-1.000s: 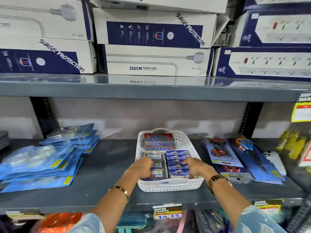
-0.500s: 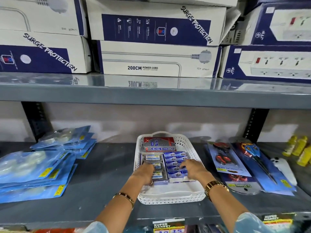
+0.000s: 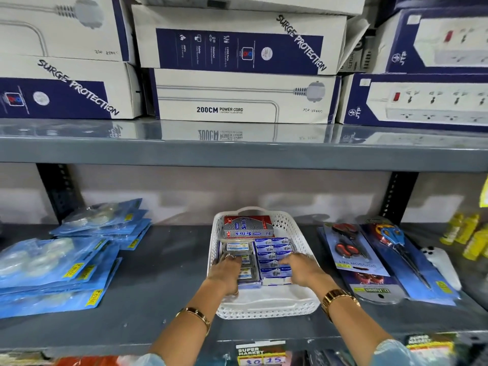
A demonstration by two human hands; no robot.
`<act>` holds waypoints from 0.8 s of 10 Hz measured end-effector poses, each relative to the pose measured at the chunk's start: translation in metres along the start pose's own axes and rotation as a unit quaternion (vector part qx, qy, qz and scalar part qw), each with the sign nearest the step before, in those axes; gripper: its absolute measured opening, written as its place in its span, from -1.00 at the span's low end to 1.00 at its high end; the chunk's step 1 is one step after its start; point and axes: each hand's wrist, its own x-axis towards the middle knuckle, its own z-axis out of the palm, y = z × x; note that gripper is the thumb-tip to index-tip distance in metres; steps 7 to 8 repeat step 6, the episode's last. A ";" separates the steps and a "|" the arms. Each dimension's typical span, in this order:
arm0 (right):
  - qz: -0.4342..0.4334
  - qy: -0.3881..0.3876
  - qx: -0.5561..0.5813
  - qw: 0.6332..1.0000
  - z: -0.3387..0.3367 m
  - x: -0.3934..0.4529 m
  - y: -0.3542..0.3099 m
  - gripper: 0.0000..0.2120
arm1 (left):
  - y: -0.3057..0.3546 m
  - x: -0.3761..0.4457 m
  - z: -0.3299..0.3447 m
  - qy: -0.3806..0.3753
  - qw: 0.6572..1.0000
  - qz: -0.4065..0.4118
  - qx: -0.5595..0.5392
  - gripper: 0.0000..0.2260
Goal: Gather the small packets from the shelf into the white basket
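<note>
White perforated plastic basket [image 3: 298, 233] sits mid-shelf [image 3: 169, 270], between the blue blister packs [image 3: 60, 265] on its left and the scissor cards [image 3: 353, 249] on its right. I see the packets [image 3: 274, 253] already inside it: two columns lying flat, clear-fronted ones left, blue-and-white ones right, with a red box [image 3: 248, 227] across the back. Left hand [image 3: 227, 273] rests palm down on the left column, fingers half curled over the packet tops; right hand [image 3: 301, 268] does the same on the right column. Whether either hand has actually closed round a packet I cannot tell, since the fingertips hide the contact. My judgement on handling: packets look light, small, rigid enough to stack, with glossy film that may slide, so pinch across the short sides or press a row together from both ends; no fragility expected. Basket walls flex, I would guess, so push on packets, not the rim. Edges: near part of the basket floor is bare white, giving room to draw rows forward. Basket's near rim sits close to the shelf lip, so avoid dragging it outward. Overhead shelf leaves fair clearance for the wrists. I see no loose packets on the open shelf, so gathering appears nearly finished; remaining work looks like squaring up rows.
</note>
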 end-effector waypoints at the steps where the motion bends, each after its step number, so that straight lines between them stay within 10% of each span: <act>1: -0.005 0.047 0.026 0.999 0.000 -0.014 -0.003 -0.47 | 0.002 -0.013 -0.006 0.051 0.999 0.004 0.017 -0.37; 4: -0.025 0.287 0.136 0.948 -0.027 -0.077 -0.021 -0.62 | 0.026 -0.063 -0.030 0.250 0.968 0.012 -0.009 -0.48; 6: -0.064 0.506 0.197 0.838 -0.073 -0.127 -0.040 -0.78 | 0.056 -0.103 -0.070 0.432 0.900 0.040 -0.043 -0.57; 8: -0.064 0.506 0.197 0.838 -0.073 -0.127 -0.040 -0.78 | 0.056 -0.103 -0.070 0.432 0.900 0.040 -0.043 -0.57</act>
